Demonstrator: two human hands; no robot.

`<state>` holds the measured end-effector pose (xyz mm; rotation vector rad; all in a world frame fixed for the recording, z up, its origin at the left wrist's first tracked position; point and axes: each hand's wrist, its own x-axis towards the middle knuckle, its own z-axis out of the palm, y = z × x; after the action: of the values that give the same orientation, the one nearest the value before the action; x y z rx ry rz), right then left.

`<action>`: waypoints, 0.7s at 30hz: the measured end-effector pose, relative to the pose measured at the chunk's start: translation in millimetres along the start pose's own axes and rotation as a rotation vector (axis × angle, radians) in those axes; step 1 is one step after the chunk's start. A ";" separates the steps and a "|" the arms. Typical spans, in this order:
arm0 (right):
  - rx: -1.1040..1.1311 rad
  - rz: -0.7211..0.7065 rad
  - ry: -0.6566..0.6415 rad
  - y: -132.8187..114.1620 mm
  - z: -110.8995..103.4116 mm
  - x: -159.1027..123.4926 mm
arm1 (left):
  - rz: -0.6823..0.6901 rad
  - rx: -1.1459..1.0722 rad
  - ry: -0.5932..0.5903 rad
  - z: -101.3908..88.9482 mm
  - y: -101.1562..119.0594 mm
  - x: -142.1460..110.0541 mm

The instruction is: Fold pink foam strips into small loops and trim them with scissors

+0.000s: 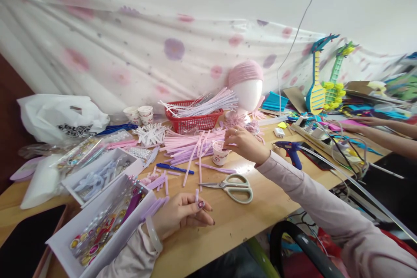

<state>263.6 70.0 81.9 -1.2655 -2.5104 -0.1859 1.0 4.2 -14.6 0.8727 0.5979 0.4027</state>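
My left hand [185, 212] is above the front of the table, thumb and fingers pinching a short piece of lilac pipe cleaner [196, 195] that sticks up from the grip. Over a small printed paper cup [220, 155] reaches my right hand [246, 144]. Its fingers are drawn together at the cup's rim; whatever they hold is too small to make out. Scissors with pale handles [235, 187] lie between the hands. Beside them are a blue pen [175, 168], short cut lilac pieces [159, 182] and a heap of pink and lilac pipe cleaners [185, 143].
A red basket [195, 122] of pipe cleaners stands at the back near a white mannequin head [247, 93]. White boxes of beads [107, 226] flank my left arm. A blue glue gun [292, 153] and power strip [319, 139] lie right. Another person's hands [348, 127] work far right.
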 end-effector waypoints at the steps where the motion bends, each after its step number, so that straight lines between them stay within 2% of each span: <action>1: 0.004 0.006 -0.016 0.1 2.7 0.3 | -0.001 0.000 0.001 -0.2 -0.4 0.1; 5: 0.070 0.042 -0.077 0.4 11.7 1.9 | -0.003 -0.007 -0.004 -1.3 -1.6 0.6; 9: 0.152 0.112 -0.101 2.3 9.7 2.6 | 0.001 -0.010 0.003 -0.4 -1.1 0.1; 13: 0.222 0.189 -0.027 5.5 8.6 0.4 | -0.007 -0.017 0.003 2.1 1.3 -0.8; 19: 0.205 0.158 -0.061 9.6 15.3 -1.1 | -0.003 -0.005 0.000 2.0 1.3 0.4; 21: 0.167 0.162 -0.013 3.0 10.1 -0.7 | 0.005 -0.010 -0.004 1.5 0.4 1.1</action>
<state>264.2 73.9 72.1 -1.3947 -2.3635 0.0687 2.8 4.2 -13.9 0.8654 0.5897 0.4084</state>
